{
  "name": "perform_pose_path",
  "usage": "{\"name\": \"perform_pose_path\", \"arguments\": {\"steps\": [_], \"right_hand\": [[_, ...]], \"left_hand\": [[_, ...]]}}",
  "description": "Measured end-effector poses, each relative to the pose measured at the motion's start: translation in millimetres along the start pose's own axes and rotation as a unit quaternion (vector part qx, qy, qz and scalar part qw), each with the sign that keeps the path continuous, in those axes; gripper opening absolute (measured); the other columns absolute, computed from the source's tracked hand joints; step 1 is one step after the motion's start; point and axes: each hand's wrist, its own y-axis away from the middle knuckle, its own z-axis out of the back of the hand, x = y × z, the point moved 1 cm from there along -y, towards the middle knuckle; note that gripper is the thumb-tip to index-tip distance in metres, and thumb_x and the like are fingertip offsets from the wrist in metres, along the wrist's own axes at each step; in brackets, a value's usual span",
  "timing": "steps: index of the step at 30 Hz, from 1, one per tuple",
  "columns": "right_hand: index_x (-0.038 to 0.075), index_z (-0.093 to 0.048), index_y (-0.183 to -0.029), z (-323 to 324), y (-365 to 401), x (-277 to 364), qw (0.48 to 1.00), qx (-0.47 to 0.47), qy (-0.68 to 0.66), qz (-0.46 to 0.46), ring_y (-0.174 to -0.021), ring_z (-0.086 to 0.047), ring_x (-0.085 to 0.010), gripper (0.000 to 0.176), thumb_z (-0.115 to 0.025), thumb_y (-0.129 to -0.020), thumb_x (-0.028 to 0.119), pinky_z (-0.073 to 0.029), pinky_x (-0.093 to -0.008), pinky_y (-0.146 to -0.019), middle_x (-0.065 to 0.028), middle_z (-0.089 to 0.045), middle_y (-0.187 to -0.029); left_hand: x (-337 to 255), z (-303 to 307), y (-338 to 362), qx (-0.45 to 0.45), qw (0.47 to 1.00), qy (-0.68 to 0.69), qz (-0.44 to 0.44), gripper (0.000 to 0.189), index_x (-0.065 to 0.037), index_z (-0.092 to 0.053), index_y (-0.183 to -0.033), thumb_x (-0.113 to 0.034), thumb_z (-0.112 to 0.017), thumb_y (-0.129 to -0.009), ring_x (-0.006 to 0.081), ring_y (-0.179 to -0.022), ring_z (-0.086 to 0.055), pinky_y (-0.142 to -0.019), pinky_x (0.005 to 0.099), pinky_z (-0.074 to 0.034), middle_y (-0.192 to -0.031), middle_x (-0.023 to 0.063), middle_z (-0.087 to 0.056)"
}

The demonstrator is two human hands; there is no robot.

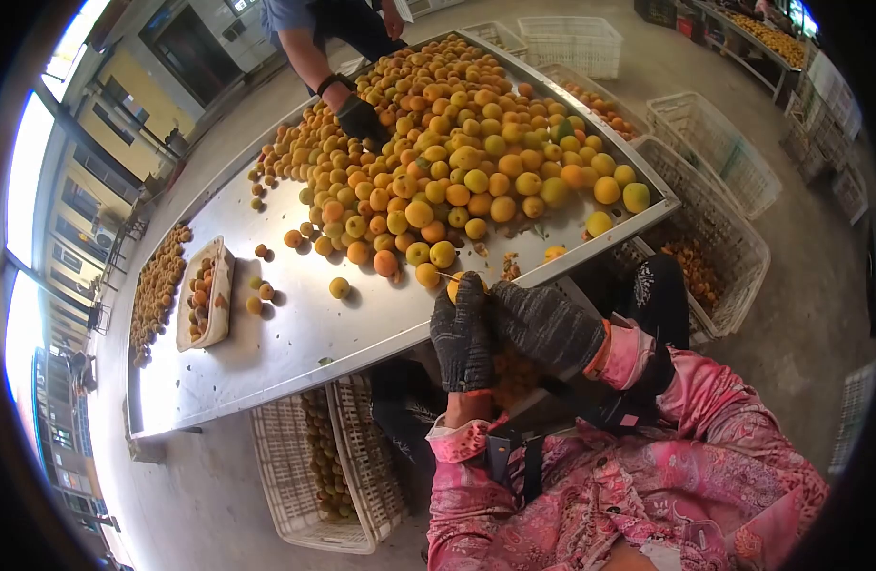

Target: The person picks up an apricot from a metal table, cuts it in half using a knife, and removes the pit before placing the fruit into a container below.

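Both of my hands wear dark grey knitted gloves and meet at the near edge of the metal table (381,347). My left hand (464,338) is closed around an orange-yellow apricot (453,289), part of which shows beyond the fingers. Right beside it, my right hand (550,328) is closed with its fingertips against the left. A thin pale line crosses by the fruit; I cannot tell what the right hand grips. Just past my hands spreads a big heap of apricots (438,143), with a few loose ones close by.
Across the table a person's dark-gloved hand (362,122) reaches into the heap. A white basket (226,295) with darker fruit stands on the table's left. Plastic crates surround it: one below (362,476), one holding orange pieces (757,257) at right, others behind (571,48). A raised rim edges the table.
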Motion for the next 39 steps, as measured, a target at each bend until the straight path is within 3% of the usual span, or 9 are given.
{"name": "perform_pose_path", "arguments": {"steps": [3, 6, 9, 11, 13, 14, 22, 26, 39], "right_hand": [[0.001, -0.054, -0.111, -0.3, 0.2, -7.4, 0.994, -0.035, -0.042, 0.094, -0.093, -0.058, -0.0277, 0.029, -0.052, -0.084, 0.011, -0.048, -0.0354, -0.076, -0.0167, -0.056, -0.107], [-0.001, -0.056, -0.108, 8.6, -6.6, 4.5, 0.864, 0.069, -0.458, -0.198, -0.095, -0.055, -0.0313, 0.027, -0.050, -0.084, 0.010, -0.046, -0.0379, -0.083, -0.0215, -0.055, -0.103], [0.001, -0.057, -0.107, 2.1, -2.8, 5.5, 0.933, 0.042, -0.292, -0.204, -0.094, -0.057, -0.0273, 0.024, -0.049, -0.088, 0.013, -0.047, -0.0360, -0.081, -0.0200, -0.056, -0.101], [0.002, -0.057, -0.107, -2.7, 8.7, -4.9, 0.988, -0.025, 0.100, 0.113, -0.089, -0.057, -0.0187, 0.027, -0.053, -0.088, 0.021, -0.047, -0.0315, -0.076, -0.0156, -0.058, -0.096], [0.003, -0.057, -0.107, 8.4, 8.9, -9.0, 0.982, 0.050, -0.156, -0.097, -0.087, -0.055, -0.0153, 0.030, -0.057, -0.086, 0.023, -0.046, -0.0298, -0.074, -0.0131, -0.058, -0.094], [0.004, -0.057, -0.108, 14.4, 8.4, -10.1, 0.862, 0.121, -0.390, -0.299, -0.084, -0.054, -0.0118, 0.033, -0.061, -0.083, 0.025, -0.046, -0.0281, -0.072, -0.0106, -0.058, -0.092], [0.008, -0.046, -0.121, 22.8, -17.0, 2.7, 0.912, 0.100, -0.374, -0.132, -0.100, -0.055, -0.0231, 0.056, -0.071, -0.074, 0.025, -0.043, -0.0325, -0.087, -0.0113, -0.058, -0.101], [0.006, -0.048, -0.116, 8.9, -12.7, 4.1, 0.929, 0.068, -0.343, -0.121, -0.101, -0.054, -0.0235, 0.055, -0.073, -0.069, 0.021, -0.043, -0.0327, -0.088, -0.0116, -0.055, -0.105], [0.004, -0.050, -0.096, -20.3, 5.1, 2.6, 0.991, -0.043, -0.118, -0.038, -0.082, -0.053, -0.0338, 0.047, -0.075, -0.060, 0.022, -0.046, -0.0383, -0.070, -0.0142, -0.050, -0.087]], "left_hand": [[-4.3, 3.5, 4.4, 0.019, 0.998, -0.038, -0.054, 0.032, -0.001, -0.057, -0.088, -0.031, -0.048, -0.091, 0.0087, -0.066, -0.048, -0.059, 0.0238, -0.040, -0.073, 0.0022, -0.054], [5.2, 6.3, 1.2, 0.028, 0.996, -0.008, -0.089, 0.028, 0.001, -0.057, -0.089, -0.026, -0.050, -0.090, 0.0109, -0.064, -0.050, -0.057, 0.0266, -0.041, -0.072, 0.0036, -0.056], [28.0, 8.3, -11.6, 0.009, 0.980, -0.051, -0.191, 0.027, 0.003, -0.057, -0.091, -0.023, -0.052, -0.088, 0.0144, -0.061, -0.052, -0.054, 0.0299, -0.042, -0.070, 0.0054, -0.056], [22.5, 12.4, -12.4, -0.005, 0.957, -0.104, -0.271, 0.027, 0.003, -0.057, -0.091, -0.023, -0.052, -0.088, 0.0158, -0.061, -0.052, -0.054, 0.0306, -0.042, -0.070, 0.0060, -0.056], [10.4, 26.6, -8.4, -0.006, 0.967, 0.237, 0.090, 0.027, 0.003, -0.056, -0.091, -0.024, -0.053, -0.087, 0.0186, -0.063, -0.055, -0.056, 0.0328, -0.044, -0.072, 0.0082, -0.057], [68.7, 53.1, -38.4, 0.028, 0.992, 0.118, -0.021, 0.039, 0.002, -0.054, -0.094, -0.036, -0.052, -0.086, 0.0141, -0.062, -0.053, -0.052, 0.0252, -0.044, -0.079, 0.0087, -0.054], [0.3, 20.2, 22.2, 0.131, 0.950, 0.228, 0.170, 0.036, 0.003, -0.055, -0.108, -0.028, -0.044, -0.092, 0.0126, -0.093, -0.053, -0.084, 0.0266, -0.041, -0.100, 0.0078, -0.058], [25.0, 10.4, 22.9, 0.102, 0.990, 0.093, -0.032, 0.044, -0.004, -0.051, -0.111, -0.039, -0.054, -0.084, 0.0167, -0.086, -0.056, -0.072, 0.0283, -0.048, -0.099, 0.0074, -0.057], [60.9, 1.6, 23.4, -0.029, 0.917, 0.357, 0.176, 0.039, -0.005, -0.053, -0.104, -0.040, -0.052, -0.086, 0.0219, -0.075, -0.060, -0.067, 0.0339, -0.052, -0.088, 0.0091, -0.059]]}}
